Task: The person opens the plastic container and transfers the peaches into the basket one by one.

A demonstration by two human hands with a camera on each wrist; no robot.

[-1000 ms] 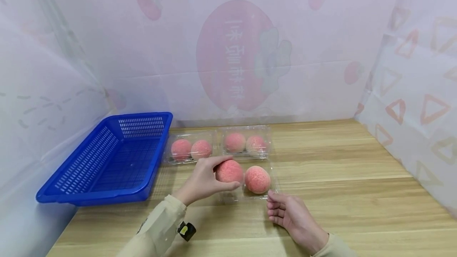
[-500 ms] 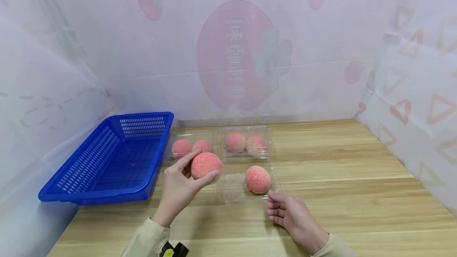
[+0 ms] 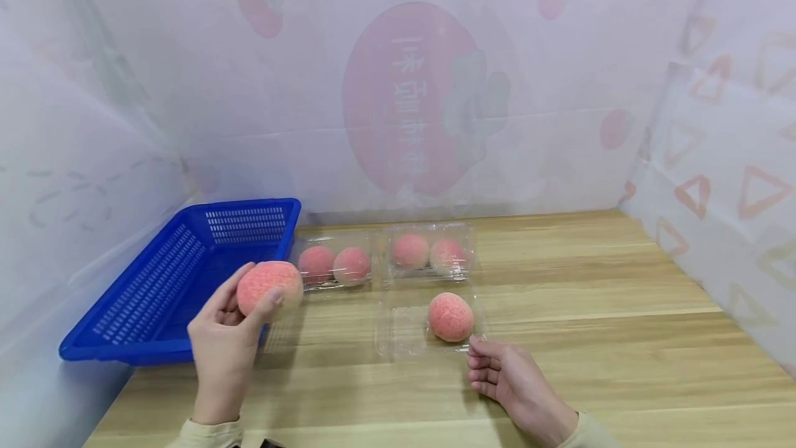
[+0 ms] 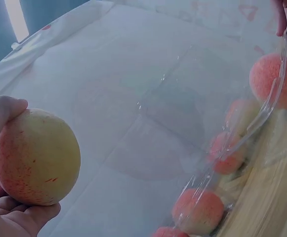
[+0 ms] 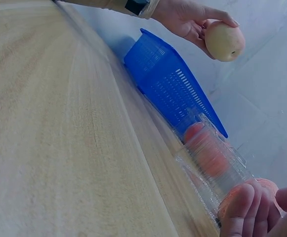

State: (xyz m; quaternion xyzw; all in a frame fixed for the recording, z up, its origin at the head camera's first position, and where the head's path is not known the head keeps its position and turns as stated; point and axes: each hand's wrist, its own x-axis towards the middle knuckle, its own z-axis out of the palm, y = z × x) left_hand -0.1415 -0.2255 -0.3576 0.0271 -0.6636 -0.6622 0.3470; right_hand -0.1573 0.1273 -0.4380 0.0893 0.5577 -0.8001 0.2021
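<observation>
The left grip grasps one peach, with the thumb across the near face. The peach is held raised above the tabletop, near the right side of the blue basket. Form: rounded. Surface: pink-red and finely speckled in the head view; in the left wrist view, pale yellow with a red blush and short red streaks. A small dark pit shows in the right wrist view. The right grip pinches the edge of the clear tray, which contains a second peach in its right compartment.
</observation>
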